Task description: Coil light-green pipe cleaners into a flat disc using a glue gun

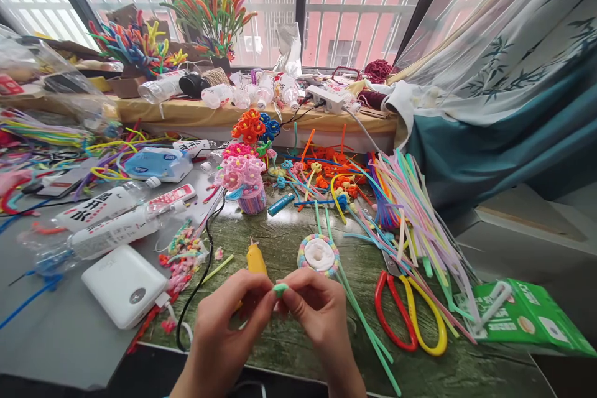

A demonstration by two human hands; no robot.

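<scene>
Chenille stem (280,288), mint green and bunched small, sits above the table's near side, pinched between the fingertips of 2 hands brought together: the left hand (228,317) and the right hand (317,308) both grip it with thumb and forefinger. A yellow glue gun (255,259) lies just beyond the left hand, nozzle pointing away. Beyond the right hand stands a round pastel chenille holder (319,254) with a white, hollowed top; long mint stems (362,317) run beside it. Scissors (410,314) with 1 red and 1 yellow handle lie farther right; a white power bank (125,286) rests left.
</scene>
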